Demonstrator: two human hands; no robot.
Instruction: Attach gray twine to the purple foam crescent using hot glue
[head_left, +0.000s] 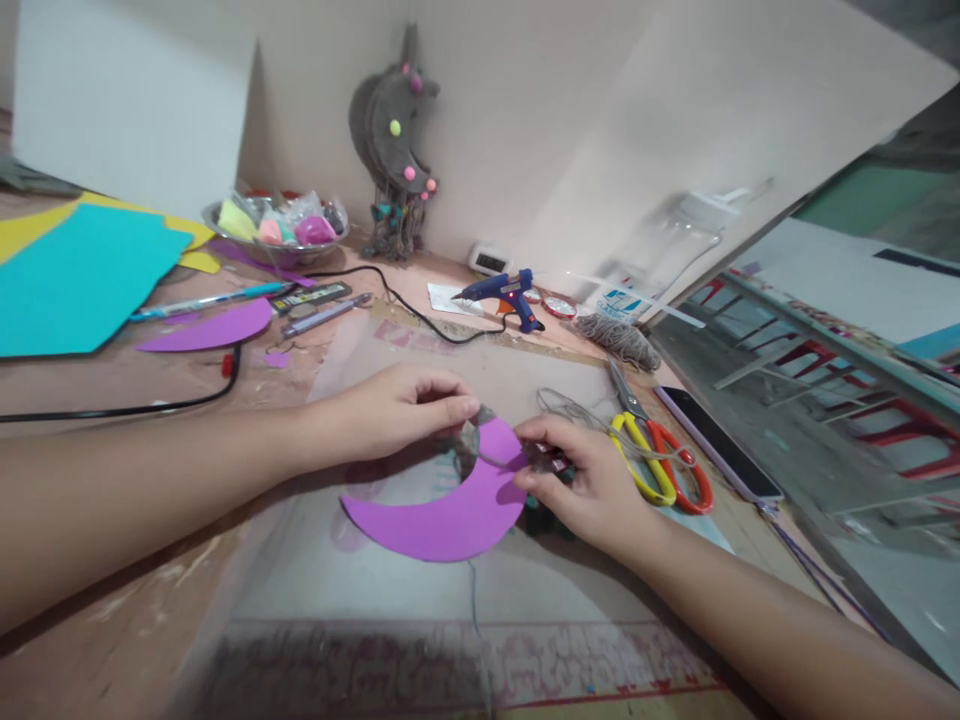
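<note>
A purple crescent-shaped foam cutout (450,515) lies in front of me on a clear plastic sheet (360,590). My left hand (397,410) is closed, pinching the crescent's upper tip. My right hand (581,480) is closed too, pinching a thin string and small beads against the crescent's right edge. A strand of thread (474,600) hangs down from the crescent toward me. Something dark sits under my right hand, mostly hidden.
Scissors (656,455) with yellow and orange handles and a phone (716,440) lie to the right. A blue glue gun (506,295), twine (619,338), a metal bowl of pompoms (274,232), teal paper (75,280), a purple offcut (214,328), pens and a black cable (150,405) sit behind. A decorated crescent hanging (397,140) leans on the wall.
</note>
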